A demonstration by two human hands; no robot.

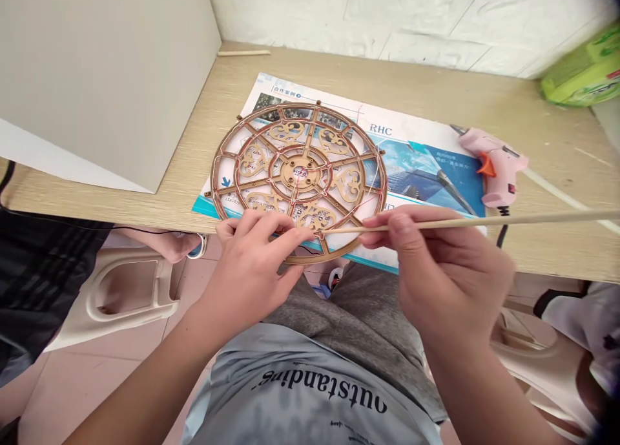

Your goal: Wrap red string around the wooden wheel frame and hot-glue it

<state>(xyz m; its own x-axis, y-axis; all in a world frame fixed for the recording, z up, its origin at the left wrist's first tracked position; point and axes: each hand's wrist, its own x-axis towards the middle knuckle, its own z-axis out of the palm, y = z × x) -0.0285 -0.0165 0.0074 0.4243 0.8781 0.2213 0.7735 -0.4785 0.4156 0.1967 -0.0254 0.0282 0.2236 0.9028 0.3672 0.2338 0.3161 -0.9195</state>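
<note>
A round brown openwork wheel (309,140) with spokes and scroll cut-outs lies on a printed brochure (411,125), its near rim jutting past the table edge. Thin reddish wires run along its rings and spokes. My left hand (256,270) is closed on the near rim, thumb below and fingers above. Pinched between thumb and fingers of my right hand (440,270) is a long thin wooden stick (504,219). The stick's tip meets the wheel near my left index finger; a small detail there is too fine to make out.
A pink glue gun (496,161) rests on the brochure's right end, a pale glue stick (557,190) behind it. A green packet (584,70) stands at the back right. A grey-white panel (106,77) fills the left. People sit on both sides near plastic stools (130,290).
</note>
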